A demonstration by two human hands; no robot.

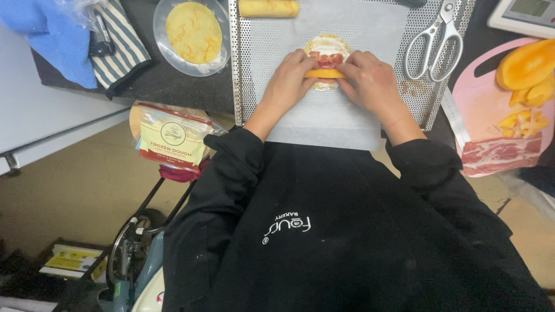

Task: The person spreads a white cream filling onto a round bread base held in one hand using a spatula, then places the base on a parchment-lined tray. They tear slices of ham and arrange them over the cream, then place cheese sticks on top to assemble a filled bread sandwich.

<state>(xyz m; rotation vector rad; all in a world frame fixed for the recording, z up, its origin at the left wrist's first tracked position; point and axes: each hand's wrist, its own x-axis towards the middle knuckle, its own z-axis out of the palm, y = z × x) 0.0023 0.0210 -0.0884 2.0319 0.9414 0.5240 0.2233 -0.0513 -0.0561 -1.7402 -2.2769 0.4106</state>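
A round pale dough disc (327,44) topped with red cured meat lies on white parchment (324,121) over a perforated metal tray (243,69). An orange strip (325,73) lies across the disc's near edge. My left hand (289,78) and my right hand (370,78) both press on that near edge, fingers curled over the strip and the dough. A finished rolled piece (269,8) lies at the tray's far edge.
White scissors (433,43) rest on the tray's right side. A pink cutting board (491,115) holds orange slices (529,63) and sliced meat (500,153). A plate with a yellow disc (193,32) sits left. A dough package (170,138) hangs lower left.
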